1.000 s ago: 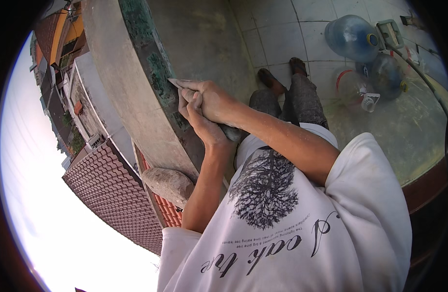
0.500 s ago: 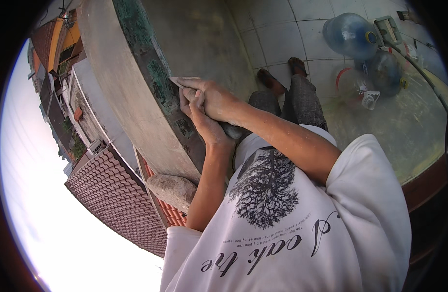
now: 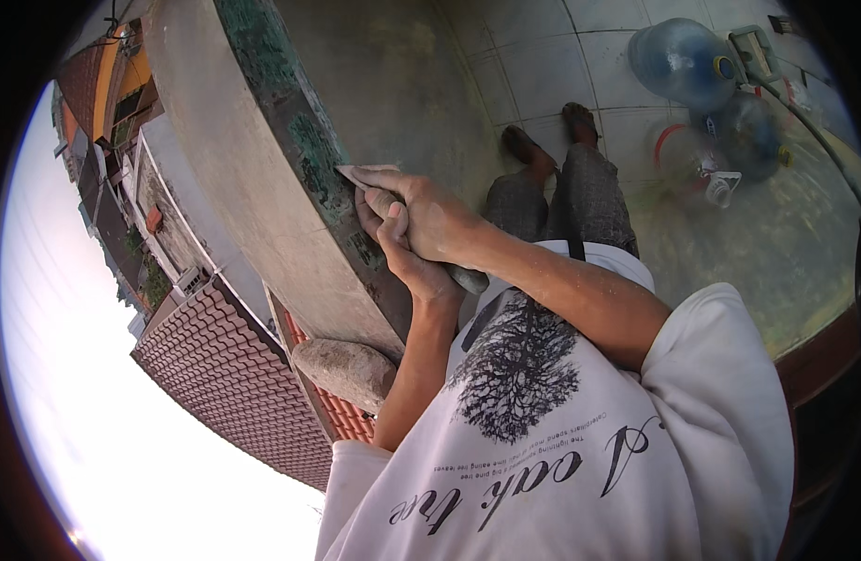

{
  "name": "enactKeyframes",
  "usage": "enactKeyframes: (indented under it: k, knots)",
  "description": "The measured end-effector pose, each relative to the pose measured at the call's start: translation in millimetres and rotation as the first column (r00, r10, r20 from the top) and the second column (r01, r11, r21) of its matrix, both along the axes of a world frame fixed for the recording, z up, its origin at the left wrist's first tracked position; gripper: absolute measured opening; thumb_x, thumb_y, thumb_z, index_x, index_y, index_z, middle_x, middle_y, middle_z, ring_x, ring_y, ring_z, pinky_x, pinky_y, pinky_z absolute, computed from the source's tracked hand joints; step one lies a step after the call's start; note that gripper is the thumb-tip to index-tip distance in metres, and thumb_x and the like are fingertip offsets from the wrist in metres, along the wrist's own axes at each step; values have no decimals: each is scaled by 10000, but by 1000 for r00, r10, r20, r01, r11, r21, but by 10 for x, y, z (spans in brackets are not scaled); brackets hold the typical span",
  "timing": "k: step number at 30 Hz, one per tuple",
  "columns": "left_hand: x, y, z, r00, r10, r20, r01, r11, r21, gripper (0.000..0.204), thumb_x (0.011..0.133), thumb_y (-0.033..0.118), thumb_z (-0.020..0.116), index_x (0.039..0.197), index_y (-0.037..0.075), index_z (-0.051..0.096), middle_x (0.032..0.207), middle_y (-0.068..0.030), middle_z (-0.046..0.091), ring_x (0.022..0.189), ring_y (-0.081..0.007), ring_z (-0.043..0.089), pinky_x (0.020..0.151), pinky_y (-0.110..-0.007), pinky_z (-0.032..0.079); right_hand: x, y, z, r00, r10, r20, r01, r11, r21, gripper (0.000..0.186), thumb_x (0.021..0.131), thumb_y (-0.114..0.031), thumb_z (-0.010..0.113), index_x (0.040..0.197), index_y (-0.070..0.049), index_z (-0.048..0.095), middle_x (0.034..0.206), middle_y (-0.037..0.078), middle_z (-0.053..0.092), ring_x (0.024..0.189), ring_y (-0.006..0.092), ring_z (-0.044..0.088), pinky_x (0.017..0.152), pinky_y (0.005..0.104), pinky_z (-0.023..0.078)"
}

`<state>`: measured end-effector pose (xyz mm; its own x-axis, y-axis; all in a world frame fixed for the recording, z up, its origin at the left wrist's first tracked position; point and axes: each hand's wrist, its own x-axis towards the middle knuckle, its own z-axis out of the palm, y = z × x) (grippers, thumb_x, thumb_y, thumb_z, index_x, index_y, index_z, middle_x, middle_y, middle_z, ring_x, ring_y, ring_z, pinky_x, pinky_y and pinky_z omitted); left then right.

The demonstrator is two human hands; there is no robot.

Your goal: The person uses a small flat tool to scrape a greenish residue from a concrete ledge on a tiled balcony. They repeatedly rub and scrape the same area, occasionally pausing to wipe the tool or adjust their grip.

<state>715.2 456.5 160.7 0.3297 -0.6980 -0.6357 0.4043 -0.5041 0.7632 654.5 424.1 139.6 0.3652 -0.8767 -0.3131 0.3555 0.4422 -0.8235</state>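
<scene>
Both my hands are together on a scraper, its pale pointed blade (image 3: 348, 173) showing beyond the fingers. Its dark rounded handle (image 3: 468, 279) sticks out behind my wrists. My right hand (image 3: 435, 217) wraps the tool from above, its index finger stretched along the blade. Below it, my left hand (image 3: 413, 266) closes around the handle and my right fingers, thumb up. Dust coats both hands. The blade tip meets the inner edge of a wall top (image 3: 304, 140), where patches of worn green paint remain on grey. Most of the grip is hidden by my fingers.
A rough stone (image 3: 344, 372) sits at the wall's near end. Beyond the wall is a drop to tiled roofs (image 3: 229, 374). Right of my legs, blue water jugs (image 3: 681, 64), a clear container with a red band (image 3: 678, 150) and a dark hose (image 3: 814, 140) lie on the tiled floor.
My hands and the scraper have shifted slightly back toward my body along the wall's edge. More of the handle shows behind my wrists. The whole view has moved a little.
</scene>
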Motion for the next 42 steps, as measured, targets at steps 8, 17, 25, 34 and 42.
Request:
enactKeyframes:
  k: [8, 17, 25, 34, 42]
  knots:
    - [-10, 66, -80, 999, -7, -48, 1, 994, -108, 726, 1037, 398, 546, 1612, -19, 395, 1440, -122, 570, 1315, -226, 584, 1056, -321, 500, -60, -46, -32, 994, 107, -30, -108, 994, -31, 478, 1116, -130, 576, 1593, -88, 562, 1597, 96, 561, 1357, 230, 637, 1102, 370, 529]
    - [-66, -21, -376, 689, -225, 688, 247, 967, 69, 637, 1087, 385, 520, 1575, -23, 478, 1353, -135, 637, 1270, -200, 624, 1057, -335, 512, -99, -54, -2, 984, 80, -158, -98, 989, -112, 448, 1138, -226, 568, 1575, -131, 580, 1591, 112, 558, 1407, 242, 579, 1140, 468, 490]
    - [-230, -101, -156, 824, -35, 566, 56, 998, -20, 689, 1052, 360, 564, 1635, 26, 412, 1368, -122, 610, 1279, -195, 590, 1063, -345, 507, -171, -163, -32, 987, 58, -148, -80, 986, -147, 476, 1151, -206, 562, 1619, -124, 550, 1500, 150, 653, 1189, 240, 709, 1025, 374, 558]
    - [-32, 125, -355, 993, 48, 110, -25, 980, -200, 699, 1032, 358, 583, 1641, 86, 373, 1457, -109, 532, 1306, -212, 555, 1090, -375, 482, -117, 17, -80, 980, 132, -148, -151, 981, -125, 531, 1112, -190, 597, 1635, -143, 522, 1539, 139, 623, 1310, 291, 669, 1130, 408, 524]
    - [-1, 12, -162, 991, 28, 131, -9, 990, -144, 641, 1031, 388, 554, 1591, 116, 404, 1341, -107, 585, 1223, -202, 598, 1022, -355, 509, 253, 0, -331, 815, -126, 566, 29, 984, 178, 469, 1108, -237, 575, 1558, -104, 577, 1351, 41, 652, 1224, 204, 654, 1028, 439, 549]
